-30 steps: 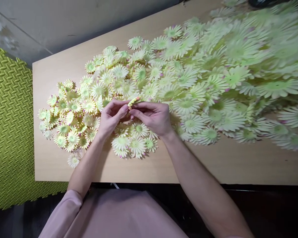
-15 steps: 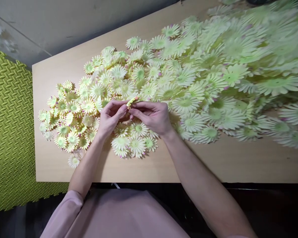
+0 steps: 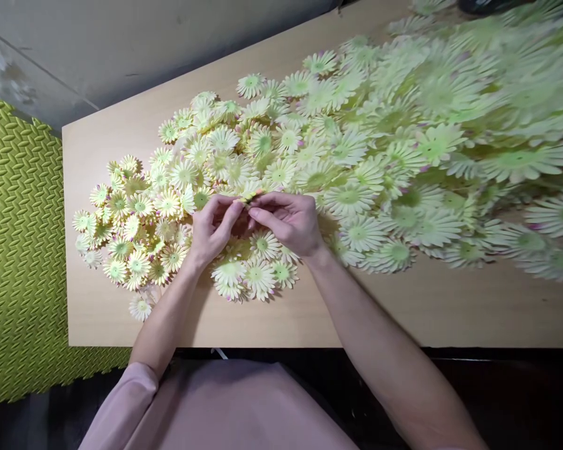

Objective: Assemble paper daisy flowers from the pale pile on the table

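Near the middle of the table, my left hand (image 3: 213,226) and my right hand (image 3: 291,220) meet fingertip to fingertip. Pinched between them is a small yellow piece with an orange tip (image 3: 252,196); it looks like a bit of an artificial flower, but the fingers cover most of it. Just below the hands lies a small cluster of pale yellow-green artificial flower heads (image 3: 259,275). To the left of my left hand spreads a group of smaller flower heads (image 3: 138,237), some with pinkish petal tips.
A large heap of pale flower heads (image 3: 351,194) runs across the wooden table (image 3: 309,322) to the right, blurred at the far end. A green woven-pattern foam mat (image 3: 19,262) stands at the left. A grey wall (image 3: 159,37) lies behind; a dark object (image 3: 481,5) sits at the top right.
The yellow piece has turned and shows less between my fingertips, with a darker part in view. My left hand has shifted slightly right and down. The flower heads lie as before.
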`<move>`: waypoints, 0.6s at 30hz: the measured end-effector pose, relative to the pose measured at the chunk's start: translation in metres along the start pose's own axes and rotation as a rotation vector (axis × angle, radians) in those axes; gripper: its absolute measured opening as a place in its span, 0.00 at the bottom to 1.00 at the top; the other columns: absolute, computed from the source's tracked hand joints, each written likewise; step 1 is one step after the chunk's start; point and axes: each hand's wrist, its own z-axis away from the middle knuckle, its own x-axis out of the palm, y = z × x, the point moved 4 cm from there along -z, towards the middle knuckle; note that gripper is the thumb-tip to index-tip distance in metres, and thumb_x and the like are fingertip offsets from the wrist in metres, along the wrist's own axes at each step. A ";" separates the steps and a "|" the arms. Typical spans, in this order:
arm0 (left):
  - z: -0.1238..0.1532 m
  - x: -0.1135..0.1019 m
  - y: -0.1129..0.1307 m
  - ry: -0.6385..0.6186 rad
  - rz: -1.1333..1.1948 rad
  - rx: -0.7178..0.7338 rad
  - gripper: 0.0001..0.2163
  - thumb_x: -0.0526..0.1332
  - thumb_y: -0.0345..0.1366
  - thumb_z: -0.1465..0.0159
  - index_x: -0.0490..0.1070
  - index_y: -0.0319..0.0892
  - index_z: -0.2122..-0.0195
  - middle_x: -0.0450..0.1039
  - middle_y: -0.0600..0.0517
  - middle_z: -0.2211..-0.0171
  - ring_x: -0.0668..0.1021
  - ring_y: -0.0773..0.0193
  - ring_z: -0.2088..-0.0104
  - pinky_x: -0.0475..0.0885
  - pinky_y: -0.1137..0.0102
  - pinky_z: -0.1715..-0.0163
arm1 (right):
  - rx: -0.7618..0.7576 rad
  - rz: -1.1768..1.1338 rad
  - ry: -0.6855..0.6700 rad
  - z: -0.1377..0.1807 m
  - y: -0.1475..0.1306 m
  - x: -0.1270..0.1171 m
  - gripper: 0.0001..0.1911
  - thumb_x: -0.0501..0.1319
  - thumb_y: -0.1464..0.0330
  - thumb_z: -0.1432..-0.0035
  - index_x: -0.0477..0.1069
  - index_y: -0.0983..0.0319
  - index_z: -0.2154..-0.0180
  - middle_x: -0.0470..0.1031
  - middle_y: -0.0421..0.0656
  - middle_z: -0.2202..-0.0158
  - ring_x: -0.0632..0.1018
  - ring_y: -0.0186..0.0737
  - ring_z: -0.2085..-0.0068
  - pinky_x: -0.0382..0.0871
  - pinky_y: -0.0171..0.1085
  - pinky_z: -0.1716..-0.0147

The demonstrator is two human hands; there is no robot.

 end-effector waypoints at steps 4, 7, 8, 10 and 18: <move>0.000 -0.003 -0.002 0.066 -0.011 -0.038 0.15 0.60 0.51 0.36 0.68 0.43 0.68 0.63 0.58 0.78 0.64 0.74 0.79 0.62 0.75 0.78 | 0.030 -0.051 -0.034 -0.001 0.000 -0.001 0.01 0.67 0.71 0.48 0.77 0.61 0.72 0.76 0.39 0.79 0.77 0.36 0.78 0.74 0.35 0.76; 0.000 -0.003 -0.006 0.075 0.040 -0.086 0.16 0.61 0.51 0.37 0.67 0.43 0.67 0.60 0.58 0.78 0.63 0.75 0.79 0.64 0.76 0.77 | 0.054 -0.129 -0.029 -0.002 0.001 -0.003 0.02 0.66 0.72 0.50 0.75 0.61 0.74 0.75 0.38 0.80 0.76 0.35 0.79 0.72 0.35 0.77; 0.000 -0.002 -0.007 0.075 0.070 -0.105 0.16 0.61 0.51 0.37 0.67 0.44 0.67 0.60 0.58 0.78 0.64 0.75 0.79 0.66 0.76 0.77 | 0.063 -0.162 -0.027 -0.003 0.001 -0.003 0.02 0.65 0.72 0.50 0.75 0.61 0.74 0.74 0.38 0.81 0.75 0.35 0.80 0.71 0.35 0.77; 0.001 -0.001 -0.010 0.056 0.169 -0.162 0.16 0.61 0.52 0.37 0.65 0.44 0.67 0.62 0.58 0.76 0.68 0.74 0.78 0.71 0.76 0.74 | 0.082 -0.228 -0.022 -0.004 0.000 -0.003 0.02 0.64 0.72 0.52 0.74 0.61 0.75 0.73 0.38 0.81 0.74 0.35 0.81 0.70 0.36 0.80; 0.000 0.005 -0.020 -0.062 0.511 -0.424 0.20 0.66 0.54 0.42 0.59 0.46 0.66 0.66 0.59 0.77 0.78 0.69 0.75 0.81 0.66 0.65 | 0.071 -0.368 -0.025 -0.009 -0.008 0.002 0.12 0.66 0.62 0.52 0.66 0.59 0.78 0.64 0.35 0.82 0.63 0.29 0.86 0.66 0.36 0.86</move>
